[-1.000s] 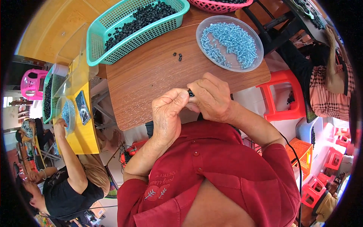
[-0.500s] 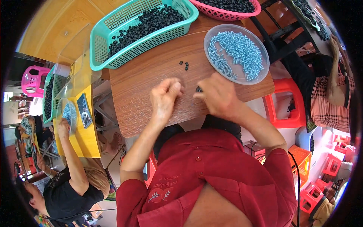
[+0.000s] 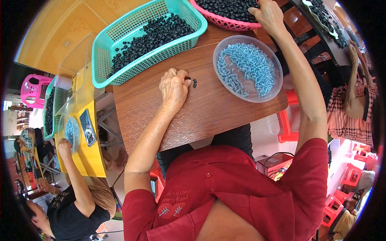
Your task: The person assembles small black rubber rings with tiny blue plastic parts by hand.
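Note:
My left hand (image 3: 175,89) rests on the wooden tabletop with its fingers curled in, pinching a small black piece (image 3: 188,78) at the fingertips. Right beside those fingertips lie a couple more small black pieces (image 3: 194,83). Up at the far right, my right hand (image 3: 270,17) reaches over the rim of a pink basket (image 3: 241,26) heaped with black ring-shaped pieces (image 3: 227,9). Its fingers look stretched out and apart, partly cut off by the picture's upper edge, and nothing shows in them.
A turquoise basket (image 3: 98,60) of black pieces stands on the far left of the table (image 3: 217,116). A clear round tub (image 3: 277,82) of light blue beads sits at the right. At a yellow table (image 3: 86,156) on the left, another person (image 3: 80,201) works; a red stool (image 3: 286,128) stands at right.
My right hand has moved from the middle of the table up and right to the pink basket. My left hand has come down beside the loose black pieces, its fingers closing on one.

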Demonstrator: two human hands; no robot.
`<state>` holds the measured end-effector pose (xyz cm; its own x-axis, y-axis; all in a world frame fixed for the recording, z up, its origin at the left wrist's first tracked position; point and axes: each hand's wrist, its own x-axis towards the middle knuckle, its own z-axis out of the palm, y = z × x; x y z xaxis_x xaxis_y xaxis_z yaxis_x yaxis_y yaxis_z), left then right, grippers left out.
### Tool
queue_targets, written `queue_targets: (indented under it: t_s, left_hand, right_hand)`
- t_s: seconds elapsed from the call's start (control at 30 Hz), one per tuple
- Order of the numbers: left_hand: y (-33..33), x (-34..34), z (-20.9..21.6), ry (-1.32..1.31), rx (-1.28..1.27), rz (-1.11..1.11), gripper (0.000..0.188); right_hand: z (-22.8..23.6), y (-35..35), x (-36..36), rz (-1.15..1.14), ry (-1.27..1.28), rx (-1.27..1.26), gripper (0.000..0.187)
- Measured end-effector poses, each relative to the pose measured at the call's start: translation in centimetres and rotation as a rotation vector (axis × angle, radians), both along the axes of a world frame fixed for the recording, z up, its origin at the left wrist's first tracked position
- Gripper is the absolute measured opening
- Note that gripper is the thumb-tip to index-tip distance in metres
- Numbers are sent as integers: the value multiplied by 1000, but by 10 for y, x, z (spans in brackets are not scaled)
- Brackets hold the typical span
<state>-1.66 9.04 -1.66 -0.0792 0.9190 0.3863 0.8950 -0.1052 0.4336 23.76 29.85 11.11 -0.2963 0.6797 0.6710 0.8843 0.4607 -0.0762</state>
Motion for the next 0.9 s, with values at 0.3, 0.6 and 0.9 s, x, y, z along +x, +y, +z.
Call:
queue_targets:
  t_s: [0.3, 0.6, 0.9]
  left_hand:
    - [-3, 1, 1, -73, 14, -76, 26]
    - [-10, 15, 5, 67, 49, -181, 32]
    - [-7, -40, 81, 51, 278, -148, 21]
  right_hand:
    - [-26, -90, 9, 335, 201, -8, 22]
    - [-41, -139, 37, 359, 237, -231, 14]
    - [-40, -147, 22, 446, 198, -209, 17]
